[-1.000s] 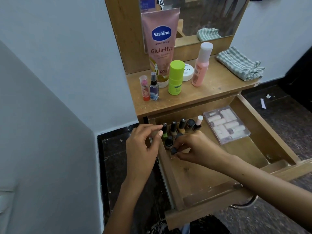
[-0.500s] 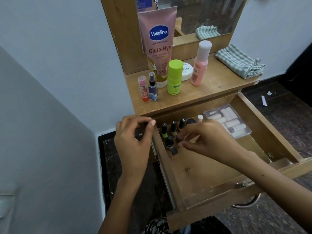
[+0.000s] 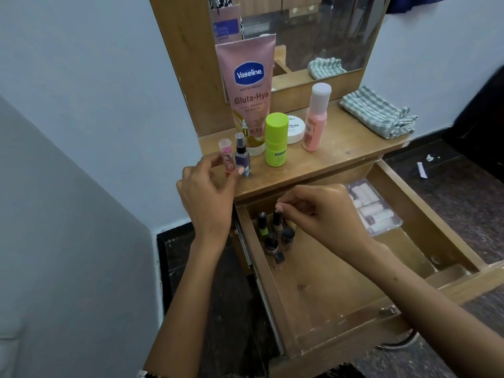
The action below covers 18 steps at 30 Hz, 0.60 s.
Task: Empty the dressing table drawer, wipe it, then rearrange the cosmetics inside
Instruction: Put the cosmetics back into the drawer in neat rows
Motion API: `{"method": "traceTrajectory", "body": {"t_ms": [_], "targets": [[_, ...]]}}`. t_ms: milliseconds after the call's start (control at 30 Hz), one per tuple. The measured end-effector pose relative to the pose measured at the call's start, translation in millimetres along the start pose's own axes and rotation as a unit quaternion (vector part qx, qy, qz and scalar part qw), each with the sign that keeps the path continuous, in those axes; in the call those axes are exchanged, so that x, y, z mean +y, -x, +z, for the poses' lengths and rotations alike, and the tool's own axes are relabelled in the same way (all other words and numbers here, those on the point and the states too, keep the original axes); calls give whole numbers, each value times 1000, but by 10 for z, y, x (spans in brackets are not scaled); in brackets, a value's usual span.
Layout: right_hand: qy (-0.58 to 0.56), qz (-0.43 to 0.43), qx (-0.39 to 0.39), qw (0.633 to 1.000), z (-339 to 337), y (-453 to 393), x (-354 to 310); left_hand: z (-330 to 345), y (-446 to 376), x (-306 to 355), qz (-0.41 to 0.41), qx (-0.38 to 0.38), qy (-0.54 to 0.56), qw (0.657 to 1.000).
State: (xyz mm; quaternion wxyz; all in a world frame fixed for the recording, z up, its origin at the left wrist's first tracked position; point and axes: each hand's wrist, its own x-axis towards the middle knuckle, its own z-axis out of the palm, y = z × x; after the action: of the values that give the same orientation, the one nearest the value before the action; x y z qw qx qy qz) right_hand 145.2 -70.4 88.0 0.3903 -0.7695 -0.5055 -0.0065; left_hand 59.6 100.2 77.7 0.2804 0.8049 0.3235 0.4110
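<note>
Now the open drawer (image 3: 341, 304) holds nail polish bottles (image 3: 275, 236) in its back-left corner. Above them the right hand (image 3: 319, 214) hovers, fingertips pinched, its hold unclear. On the tabletop (image 3: 341, 145), the left hand (image 3: 207, 192) curls round a small pink tube (image 3: 225, 151).

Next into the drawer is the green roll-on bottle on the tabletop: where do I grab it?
Take the green roll-on bottle round its lower body, below the wider cap, coming from the front. It stands upright; the white jar sits close behind its right side.
</note>
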Motion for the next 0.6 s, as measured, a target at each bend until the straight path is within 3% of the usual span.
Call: {"method": "traceTrajectory", "body": {"t_ms": [133,267,500,600], "targets": [[-18,4,24,1000,-42,12,16,-88,46,-8,-9,15,-2,1000],[-92,12,34,995,-85,58,-7,-242,401,103,38,24,14,999],[-97,-43,1,994,-188,171,-81,-142,857,214,117,-102,92,984],[-113,-26,1,993,-253,223,-73,-75,910,199,143,-124,90,978]]}}
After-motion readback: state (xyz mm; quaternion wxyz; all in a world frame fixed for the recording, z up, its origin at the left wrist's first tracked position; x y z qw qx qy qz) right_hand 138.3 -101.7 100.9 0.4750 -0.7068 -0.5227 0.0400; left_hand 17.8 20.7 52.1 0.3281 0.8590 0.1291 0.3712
